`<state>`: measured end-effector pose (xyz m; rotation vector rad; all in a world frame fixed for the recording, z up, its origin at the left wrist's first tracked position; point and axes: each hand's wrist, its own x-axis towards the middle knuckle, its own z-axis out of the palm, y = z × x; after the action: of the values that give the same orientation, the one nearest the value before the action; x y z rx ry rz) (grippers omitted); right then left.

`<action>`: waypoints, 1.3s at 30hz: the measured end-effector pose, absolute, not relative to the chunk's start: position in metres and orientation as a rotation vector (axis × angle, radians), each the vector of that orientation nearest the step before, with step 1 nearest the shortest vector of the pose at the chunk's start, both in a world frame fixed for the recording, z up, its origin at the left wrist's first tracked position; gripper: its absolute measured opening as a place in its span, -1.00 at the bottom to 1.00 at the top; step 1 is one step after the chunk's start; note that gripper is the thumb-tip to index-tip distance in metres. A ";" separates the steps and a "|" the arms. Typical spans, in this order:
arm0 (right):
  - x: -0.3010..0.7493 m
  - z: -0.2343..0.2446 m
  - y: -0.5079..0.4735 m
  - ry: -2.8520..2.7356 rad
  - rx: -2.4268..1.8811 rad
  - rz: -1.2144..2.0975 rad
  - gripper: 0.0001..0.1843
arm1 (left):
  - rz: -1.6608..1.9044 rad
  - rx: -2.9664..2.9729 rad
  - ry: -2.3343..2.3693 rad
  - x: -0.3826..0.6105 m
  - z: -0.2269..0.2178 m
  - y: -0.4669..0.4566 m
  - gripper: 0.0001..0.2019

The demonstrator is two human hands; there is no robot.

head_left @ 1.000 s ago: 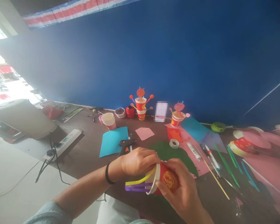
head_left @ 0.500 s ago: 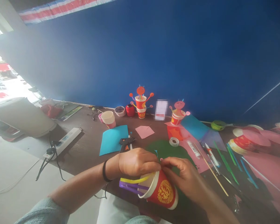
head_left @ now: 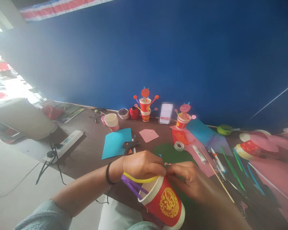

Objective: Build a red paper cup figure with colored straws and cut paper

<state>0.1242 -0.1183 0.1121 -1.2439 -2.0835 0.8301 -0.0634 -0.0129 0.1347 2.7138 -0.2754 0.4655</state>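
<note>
A red paper cup (head_left: 166, 201) with a gold emblem lies tilted between my hands, its white rim toward the upper left. My left hand (head_left: 144, 164) is closed over the rim, its fingertips pinching there. My right hand (head_left: 186, 175) is closed too, thumb and fingers at the cup's far side beside the rim. Whatever lies between the right fingertips is hidden. A yellow ribbed straw (head_left: 139, 180) and purple straws (head_left: 131, 185) stick out of the cup's mouth. Small pink bits (head_left: 168, 164) show just beyond the fingertips.
A black glue gun (head_left: 129, 146) rests by blue paper (head_left: 116, 143). Behind are stacked cups (head_left: 111, 121) and finished cup figures (head_left: 145, 105). To the right lie a tape roll (head_left: 179, 146), pens (head_left: 218, 159), straws (head_left: 232, 169) and pink paper (head_left: 276, 179). A power strip (head_left: 67, 143) sits left.
The cup has turned more upright and shifted slightly downward between my hands. The straws swung with it. Both hands stay at the rim, fingers closed.
</note>
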 end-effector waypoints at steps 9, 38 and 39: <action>0.116 0.094 -0.121 -2.148 -1.219 0.527 -0.83 | 0.358 2.376 -0.060 -0.064 0.122 -0.013 -0.78; 0.119 0.100 -0.125 -1.910 -1.364 0.784 -0.86 | 0.372 2.131 0.041 -0.064 0.124 -0.015 -0.65; 0.118 0.099 -0.125 -1.890 -1.356 0.803 -0.87 | 0.380 2.127 0.017 -0.064 0.123 -0.014 -0.63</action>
<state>0.1182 -0.1253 0.0990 -1.3556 -1.8903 0.8028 -0.0640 -0.0145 0.1234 2.1273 0.0169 0.3799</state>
